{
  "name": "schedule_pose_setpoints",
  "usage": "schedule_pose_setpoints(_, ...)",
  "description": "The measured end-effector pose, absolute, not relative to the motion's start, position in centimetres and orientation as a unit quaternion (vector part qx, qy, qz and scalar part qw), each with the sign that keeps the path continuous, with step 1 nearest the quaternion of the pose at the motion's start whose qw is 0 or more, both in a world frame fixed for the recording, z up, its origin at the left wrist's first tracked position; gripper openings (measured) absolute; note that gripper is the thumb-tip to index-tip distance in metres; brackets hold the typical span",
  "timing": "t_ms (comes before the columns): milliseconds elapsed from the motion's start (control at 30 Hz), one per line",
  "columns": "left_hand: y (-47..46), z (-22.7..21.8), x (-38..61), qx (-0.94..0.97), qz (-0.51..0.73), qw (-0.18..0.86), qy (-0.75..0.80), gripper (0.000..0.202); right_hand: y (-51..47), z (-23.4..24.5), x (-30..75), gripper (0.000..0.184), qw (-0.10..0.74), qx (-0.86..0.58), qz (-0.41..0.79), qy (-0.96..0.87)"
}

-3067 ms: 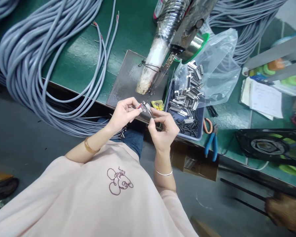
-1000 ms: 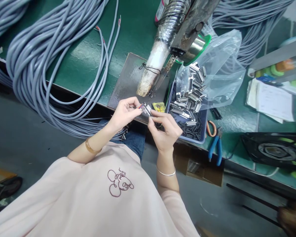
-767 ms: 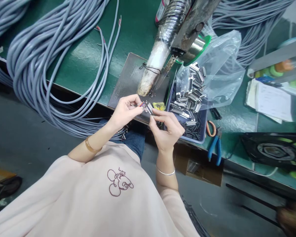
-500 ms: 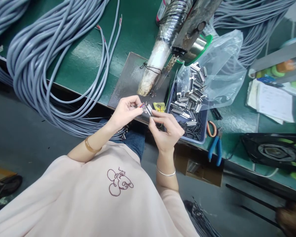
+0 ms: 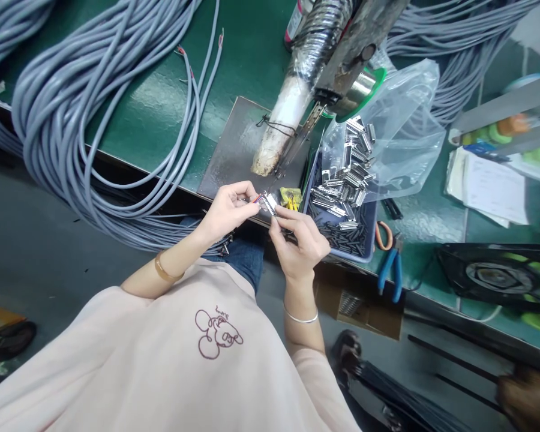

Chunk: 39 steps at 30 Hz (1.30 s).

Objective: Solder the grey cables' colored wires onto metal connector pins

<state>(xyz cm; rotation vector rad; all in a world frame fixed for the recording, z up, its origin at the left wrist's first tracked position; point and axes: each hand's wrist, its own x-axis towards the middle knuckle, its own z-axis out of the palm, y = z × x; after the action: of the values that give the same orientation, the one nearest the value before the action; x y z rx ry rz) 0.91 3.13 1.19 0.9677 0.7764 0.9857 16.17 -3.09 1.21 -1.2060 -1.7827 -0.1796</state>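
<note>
Between my two hands, at the bench's front edge, is a small silver multi-pin connector [image 5: 269,204]. Thin coloured wires [image 5: 260,198] run to it from the left. My left hand [image 5: 231,207] is closed in a pinch on these wires, close to the connector. With thumb and fingertips, my right hand [image 5: 299,237] grips the connector's right end. Just above the hands, the soldering iron [image 5: 297,141] points down over a dark metal plate [image 5: 227,141]. A yellow sponge-like piece [image 5: 290,198] lies right behind the connector.
A blue tray [image 5: 369,255] with loose connectors and black sleeves stands right of my hands, a plastic bag [image 5: 405,132] over its back. Pliers [image 5: 391,267], a black fan [image 5: 495,276] and papers [image 5: 490,186] lie farther right. Grey cable coils [image 5: 72,108] cover the left. A solder spool [image 5: 364,93] stands behind.
The connector has turned slightly and shifted a little left and down between my hands. My right hand has moved slightly left with it. Both hands keep their pinch.
</note>
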Motion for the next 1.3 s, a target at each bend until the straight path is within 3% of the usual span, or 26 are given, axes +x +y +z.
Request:
schedule_pose_setpoints(267, 2.5, 0.9, 0.8, 0.410, 0.458, 0.703, 0.359, 0.024, -3.5, 1.1, 15.2, 0.013, 0.537, -0.578, 0.093, -0.608)
schedule_pose_setpoints(567, 3.0, 1.2, 1.4, 0.431, 0.498, 0.662, 0.358, 0.016, -2.9, 1.3, 15.6, 0.015, 0.492, -0.549, 0.017, -0.675)
schedule_pose_setpoints(1300, 3.3, 1.7, 1.6, 0.448, 0.501, 0.645, 0.363, 0.017, -2.7, 1.8, 15.6, 0.016, 0.490, -0.545, -0.013, -0.681)
